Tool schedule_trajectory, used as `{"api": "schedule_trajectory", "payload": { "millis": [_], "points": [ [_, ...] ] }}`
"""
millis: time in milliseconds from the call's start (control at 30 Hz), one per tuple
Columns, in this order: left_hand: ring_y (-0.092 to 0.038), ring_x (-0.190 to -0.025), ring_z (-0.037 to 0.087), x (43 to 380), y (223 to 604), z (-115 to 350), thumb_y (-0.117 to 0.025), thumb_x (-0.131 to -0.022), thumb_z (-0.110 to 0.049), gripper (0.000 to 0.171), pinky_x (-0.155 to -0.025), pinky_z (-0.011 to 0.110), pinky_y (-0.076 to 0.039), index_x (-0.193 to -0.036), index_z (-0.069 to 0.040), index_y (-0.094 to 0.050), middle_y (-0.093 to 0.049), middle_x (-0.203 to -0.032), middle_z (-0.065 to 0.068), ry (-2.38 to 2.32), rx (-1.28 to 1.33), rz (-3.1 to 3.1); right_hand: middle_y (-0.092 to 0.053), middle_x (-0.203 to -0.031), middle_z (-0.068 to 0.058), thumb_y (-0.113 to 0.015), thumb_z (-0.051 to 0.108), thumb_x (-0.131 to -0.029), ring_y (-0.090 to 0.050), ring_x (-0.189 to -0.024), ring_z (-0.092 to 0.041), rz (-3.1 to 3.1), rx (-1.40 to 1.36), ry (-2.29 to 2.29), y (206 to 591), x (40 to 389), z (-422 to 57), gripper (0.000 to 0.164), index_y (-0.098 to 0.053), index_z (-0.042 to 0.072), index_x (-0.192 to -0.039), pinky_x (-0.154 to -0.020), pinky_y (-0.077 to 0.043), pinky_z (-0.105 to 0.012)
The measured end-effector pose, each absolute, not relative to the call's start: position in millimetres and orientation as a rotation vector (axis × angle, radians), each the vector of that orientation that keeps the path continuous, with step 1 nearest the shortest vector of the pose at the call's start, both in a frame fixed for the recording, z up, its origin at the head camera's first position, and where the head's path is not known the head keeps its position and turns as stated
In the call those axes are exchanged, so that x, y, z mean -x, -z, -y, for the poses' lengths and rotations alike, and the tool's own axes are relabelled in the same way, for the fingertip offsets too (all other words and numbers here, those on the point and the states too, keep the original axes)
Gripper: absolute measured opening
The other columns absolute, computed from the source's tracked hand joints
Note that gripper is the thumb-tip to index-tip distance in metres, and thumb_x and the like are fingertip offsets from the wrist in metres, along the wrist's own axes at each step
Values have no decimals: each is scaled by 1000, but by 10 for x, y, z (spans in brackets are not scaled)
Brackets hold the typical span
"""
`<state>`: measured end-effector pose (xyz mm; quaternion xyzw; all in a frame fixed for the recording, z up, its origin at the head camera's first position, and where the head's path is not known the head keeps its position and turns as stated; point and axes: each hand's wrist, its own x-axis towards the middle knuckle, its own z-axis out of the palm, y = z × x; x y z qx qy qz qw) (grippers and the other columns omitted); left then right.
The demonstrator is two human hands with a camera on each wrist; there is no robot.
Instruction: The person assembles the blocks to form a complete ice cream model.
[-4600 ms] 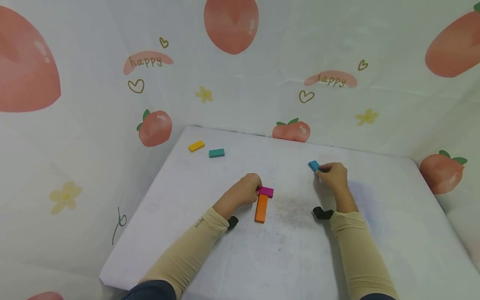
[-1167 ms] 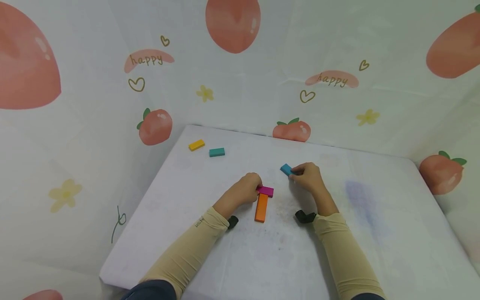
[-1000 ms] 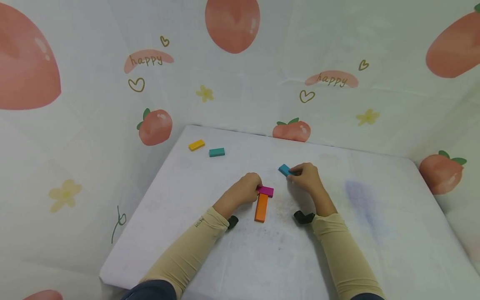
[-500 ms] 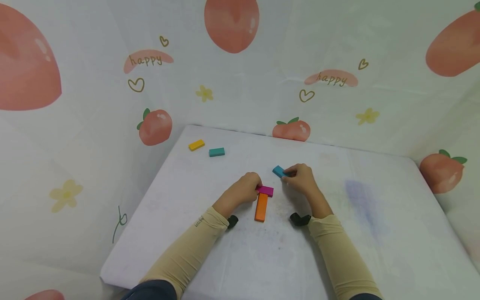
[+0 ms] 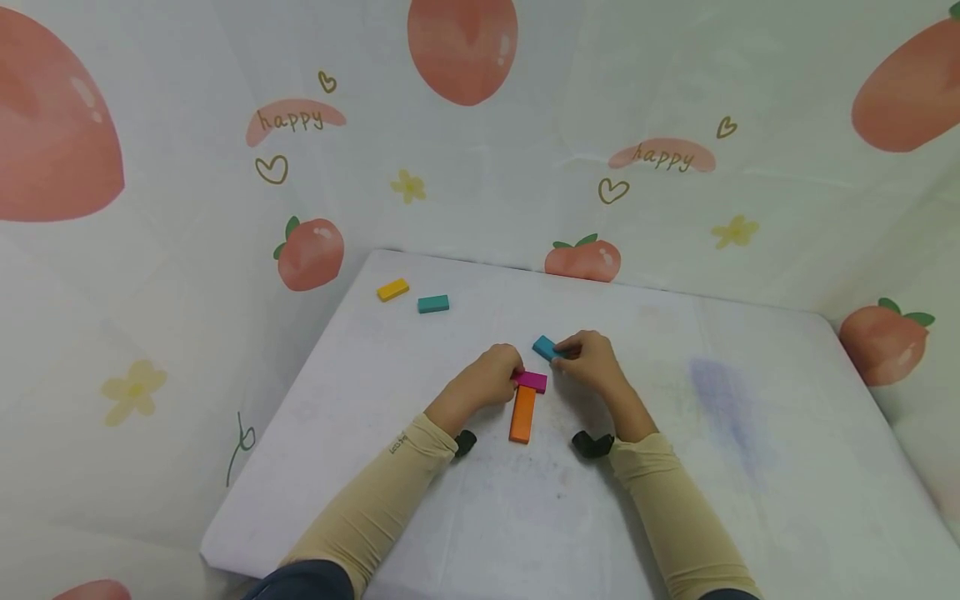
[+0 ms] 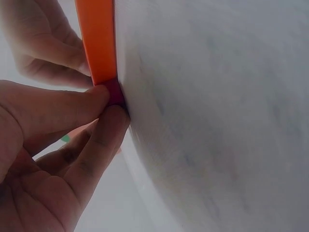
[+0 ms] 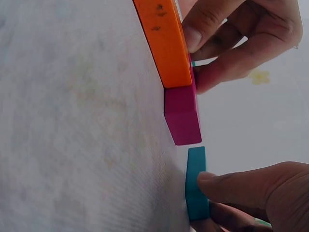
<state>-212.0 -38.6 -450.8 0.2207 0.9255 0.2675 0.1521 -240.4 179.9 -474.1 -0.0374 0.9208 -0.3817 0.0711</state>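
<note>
We read "happy" twice on the wall cloth [image 5: 510,183], at ten and two o'clock. The left hand [image 5: 487,377] pinches the pink block [image 5: 533,382], the orange block [image 5: 522,414] against it at six o'clock; the right hand [image 5: 592,362] pinches the blue block [image 5: 543,346] at its one o'clock — only the right wrist view shows the orange's dark specks [image 7: 158,13]. The white table [image 5: 465,525] carries a violet smudge [image 5: 723,404].

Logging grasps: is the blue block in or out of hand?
In: the right wrist view shows the right hand pinching the blue block.
</note>
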Motion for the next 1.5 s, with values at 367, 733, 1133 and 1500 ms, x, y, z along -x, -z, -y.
{"api": "schedule_trajectory", "payload": {
  "millis": [367,733,1133,1500],
  "points": [
    [-60,-96,23,2125,4521,394,-69,-97,3,21,-97,38,-60,-117,5,-75,-71,-108,14,-784,-638,-2646,-72,-117,-18,-81,13,-93,-67,-102,-30,-2769,175,1128,4723,2352,-1710,28,-79,1,-118,-95,-62,-44],
    [-60,-96,22,2128,4533,402,-69,-96,3,23,-94,36,-60,-118,6,-75,-70,-109,13,-782,-663,-2658,-74,-110,-16,-83,13,-91,-66,-95,-27,-2775,240,1124,4742,2323,-1668,28,-80,0,-116,-91,-63,-42],
    [-60,-94,22,2135,4544,407,-70,-95,3,23,-91,34,-59,-118,5,-75,-70,-107,13,-773,-684,-2671,-75,-111,-15,-81,14,-93,-67,-96,-27,-2767,249,1076,4731,2316,-1644,27,-81,1,-116,-92,-63,-42],
    [-60,-94,23,2137,4532,412,-68,-96,3,22,-91,35,-59,-117,6,-75,-70,-106,13,-782,-678,-2662,-76,-113,-16,-78,15,-95,-68,-98,-29,-2764,285,1070,4696,2307,-1649,25,-81,0,-116,-92,-63,-44]
  ]
}}
